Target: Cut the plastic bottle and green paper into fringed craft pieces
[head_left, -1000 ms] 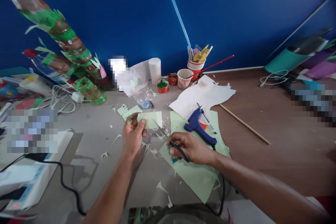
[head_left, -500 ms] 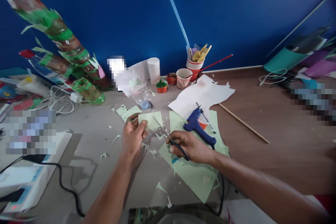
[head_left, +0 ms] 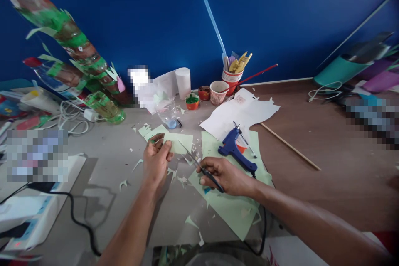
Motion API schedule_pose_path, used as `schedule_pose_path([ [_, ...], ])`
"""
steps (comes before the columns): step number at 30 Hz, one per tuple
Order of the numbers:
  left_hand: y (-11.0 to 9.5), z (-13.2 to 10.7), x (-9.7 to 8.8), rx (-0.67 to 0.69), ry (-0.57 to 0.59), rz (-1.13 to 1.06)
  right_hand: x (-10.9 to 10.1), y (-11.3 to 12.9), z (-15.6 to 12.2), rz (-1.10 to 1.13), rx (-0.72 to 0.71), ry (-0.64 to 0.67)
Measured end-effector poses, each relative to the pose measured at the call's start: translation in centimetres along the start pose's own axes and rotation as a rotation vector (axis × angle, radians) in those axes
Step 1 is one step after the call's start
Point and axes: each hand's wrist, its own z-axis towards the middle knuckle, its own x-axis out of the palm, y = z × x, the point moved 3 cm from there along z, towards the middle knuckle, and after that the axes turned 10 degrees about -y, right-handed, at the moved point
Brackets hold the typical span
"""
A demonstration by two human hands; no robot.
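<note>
Pinched between the thumb and fingers of my left hand (head_left: 156, 160) is a small rectangle of pale green paper (head_left: 181, 143), held above the table. My right hand (head_left: 222, 174) grips the dark handles of a pair of scissors (head_left: 212, 178). The scissor blades point up and left, and their tip lies at the lower edge of the paper; whether they are cutting it I cannot tell. Under my right hand lies a larger green sheet (head_left: 230, 216), and a blue glue gun (head_left: 233, 147) rests on its upper part. Thin green scraps (head_left: 190, 221) are scattered around.
Behind stand a clear plastic cup (head_left: 168, 112), a pot of green paint (head_left: 192, 101) and a red-and-white cup (head_left: 231, 81) with plastic cutlery. Right of the torn white paper (head_left: 240, 112) lies a wooden stick (head_left: 289, 146). A painted bottle structure (head_left: 84, 50) leans at left, above a power strip (head_left: 50, 203).
The scissor tip has shifted slightly down and left against the paper. My left hand has moved a little to the left, still holding the paper.
</note>
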Motion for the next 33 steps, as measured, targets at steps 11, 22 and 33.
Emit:
schedule_pose_path([
  [11,-0.6,0.1,-0.2,0.020,-0.055,0.050,0.4,0.1,-0.3,-0.140,0.030,0.051],
  [22,-0.3,0.3,-0.6,0.081,-0.054,0.110,0.7,-0.2,-0.3,-0.218,-0.001,0.055],
  [33,0.4,0.6,-0.7,0.064,-0.023,0.095,0.8,-0.3,-0.4,-0.213,0.027,0.030],
])
